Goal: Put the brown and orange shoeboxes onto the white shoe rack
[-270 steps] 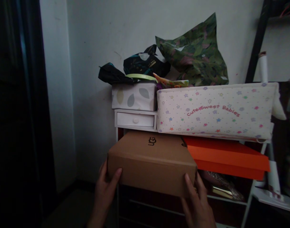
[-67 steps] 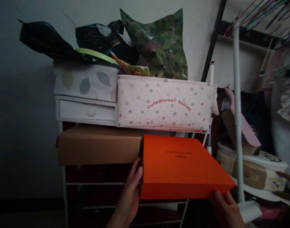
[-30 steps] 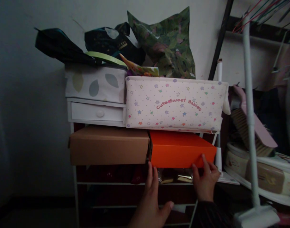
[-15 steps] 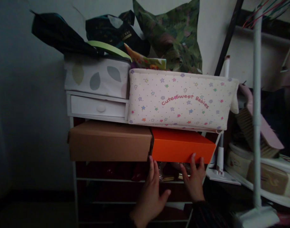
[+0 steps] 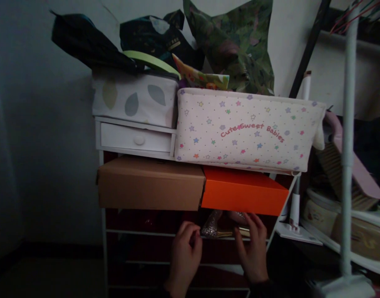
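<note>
My left hand (image 5: 184, 256) is in front of the shoe rack with its fingers curled in. Nothing shows in it, and it is just left of a glittery silver high-heeled shoe (image 5: 211, 225) on the shelf. My right hand (image 5: 253, 248) has its thumb and fingers apart in front of the shoe's right side, below an orange box (image 5: 244, 192). Whether its fingertips touch the shoe I cannot tell. Left of the orange box lies a brown cardboard box (image 5: 149, 188); both jut out from the rack. Dark red shoes (image 5: 148, 221) show dimly beneath the brown box.
On top stand a star-patterned fabric bin (image 5: 245, 136), a small white drawer (image 5: 135, 138) and a leaf-patterned box (image 5: 134, 99), with dark bags above. To the right are a pale pole (image 5: 348, 145), a pink brush (image 5: 354, 165) and a lidded container (image 5: 360, 231).
Both hands have come down off the boxes to the shelf below. My left fingers have curled in. The orange box sits slightly farther left against its neighbour, and the view has shifted a little.
</note>
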Motion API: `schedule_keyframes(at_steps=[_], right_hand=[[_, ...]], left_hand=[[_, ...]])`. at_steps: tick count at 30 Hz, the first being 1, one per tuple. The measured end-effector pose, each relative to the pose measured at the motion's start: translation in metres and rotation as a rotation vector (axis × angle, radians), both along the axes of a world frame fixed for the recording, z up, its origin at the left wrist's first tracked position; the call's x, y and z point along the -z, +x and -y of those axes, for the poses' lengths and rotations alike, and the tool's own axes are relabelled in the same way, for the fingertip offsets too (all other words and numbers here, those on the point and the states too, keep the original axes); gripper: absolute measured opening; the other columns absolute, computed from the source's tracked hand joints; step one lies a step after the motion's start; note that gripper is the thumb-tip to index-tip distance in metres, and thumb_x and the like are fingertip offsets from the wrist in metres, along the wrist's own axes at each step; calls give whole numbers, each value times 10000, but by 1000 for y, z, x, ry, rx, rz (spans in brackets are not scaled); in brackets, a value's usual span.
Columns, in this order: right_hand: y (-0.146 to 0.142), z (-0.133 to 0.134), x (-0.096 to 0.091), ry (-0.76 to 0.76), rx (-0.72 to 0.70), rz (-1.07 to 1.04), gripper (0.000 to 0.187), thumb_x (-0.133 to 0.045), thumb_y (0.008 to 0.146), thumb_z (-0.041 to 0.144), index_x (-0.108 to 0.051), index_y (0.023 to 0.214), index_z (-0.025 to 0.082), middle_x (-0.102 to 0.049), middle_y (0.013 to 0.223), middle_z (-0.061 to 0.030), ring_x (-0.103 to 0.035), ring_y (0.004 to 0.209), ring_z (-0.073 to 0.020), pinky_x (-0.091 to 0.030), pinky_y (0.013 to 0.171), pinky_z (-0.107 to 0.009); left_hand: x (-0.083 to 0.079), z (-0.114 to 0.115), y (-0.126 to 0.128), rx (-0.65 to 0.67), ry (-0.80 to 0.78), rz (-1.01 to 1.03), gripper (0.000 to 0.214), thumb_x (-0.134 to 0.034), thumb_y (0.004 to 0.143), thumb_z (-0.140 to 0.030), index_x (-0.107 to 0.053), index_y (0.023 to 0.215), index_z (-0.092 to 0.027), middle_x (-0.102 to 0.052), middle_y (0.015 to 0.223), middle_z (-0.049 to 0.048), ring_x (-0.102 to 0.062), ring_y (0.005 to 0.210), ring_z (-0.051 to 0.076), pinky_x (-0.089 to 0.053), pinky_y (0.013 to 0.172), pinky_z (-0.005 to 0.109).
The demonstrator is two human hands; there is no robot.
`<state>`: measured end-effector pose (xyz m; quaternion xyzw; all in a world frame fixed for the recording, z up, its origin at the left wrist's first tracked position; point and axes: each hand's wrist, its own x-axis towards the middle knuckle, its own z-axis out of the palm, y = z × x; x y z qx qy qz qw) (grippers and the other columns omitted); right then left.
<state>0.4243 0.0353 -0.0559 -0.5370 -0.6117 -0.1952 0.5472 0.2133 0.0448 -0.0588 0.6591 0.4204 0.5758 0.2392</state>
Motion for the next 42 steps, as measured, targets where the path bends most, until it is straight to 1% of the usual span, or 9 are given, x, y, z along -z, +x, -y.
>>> schedule_keyframes(at_steps=[3,7,11,15,20,24,28,34,42], right_hand=[[-36,6,11,-137,-188,94,298,-470,905,279,-544,1194,276,-503,1267,-62,-512,1184,-208,-467,999,-395],[-82,0,32,-421,-387,113,408,-436,895,208,-498,1296,248,-431,1401,-86,-466,1264,-203,-422,1062,-389],[-113,-20,49,-624,-445,2,626,-471,817,128,-355,1430,182,-268,1516,-124,-316,1378,-229,-302,1138,-428],[-125,-41,59,-683,-469,-143,811,-464,729,21,-199,1487,136,-133,1550,-172,-191,1424,-270,-279,1134,-451],[-130,-59,62,-674,-536,-316,795,-458,696,2,-245,1460,57,-331,1432,-268,-285,1378,-346,-262,1117,-509],[-131,-69,60,-600,-625,-433,737,-475,716,79,-348,1439,146,-477,1304,-175,-503,1210,-260,-341,1085,-439],[-132,-74,54,-568,-755,-622,668,-539,743,248,-431,1395,154,-523,1296,-138,-517,1204,-246,-360,1081,-430],[-132,-66,42,-556,-896,-908,684,-616,765,366,-404,1397,215,-616,1224,-100,-583,1126,-245,-447,996,-449],[-131,-60,46,-518,-954,-1097,819,-663,741,326,-251,1442,234,-587,1255,-120,-554,1171,-229,-418,1020,-418]], left_hand=[[12,-12,-16,-149,-135,217,125,-532,774,-294,-613,835,-222,-571,918,54,-557,878,224,-437,803,350],[33,-29,-30,-263,-349,416,369,-581,664,-335,-512,993,-181,-536,1071,111,-549,941,254,-428,845,399],[46,-27,-32,-98,-597,575,477,-607,619,-378,-503,1029,-159,-622,980,122,-606,931,281,-470,766,407],[42,-15,-31,88,-708,677,399,-645,614,-326,-576,969,-159,-664,1011,120,-625,969,281,-494,782,394],[34,-13,-30,225,-685,765,414,-662,679,-286,-600,1070,-164,-637,1186,131,-567,1145,295,-486,881,392],[31,-22,-28,286,-617,831,772,-702,670,-230,-391,1376,-193,-525,1378,118,-484,1270,249,-419,1013,343],[34,-33,-29,437,-534,873,996,-716,638,-218,-195,1485,-188,-503,1401,127,-449,1306,260,-344,1093,394],[36,-33,-34,465,-451,706,732,-664,750,-280,-375,1422,-258,-347,1514,46,-236,1426,225,-246,1154,386],[38,-31,-32,554,-435,685,618,-670,757,-261,-488,1348,-260,-390,1491,49,-285,1407,218,-241,1156,380]])
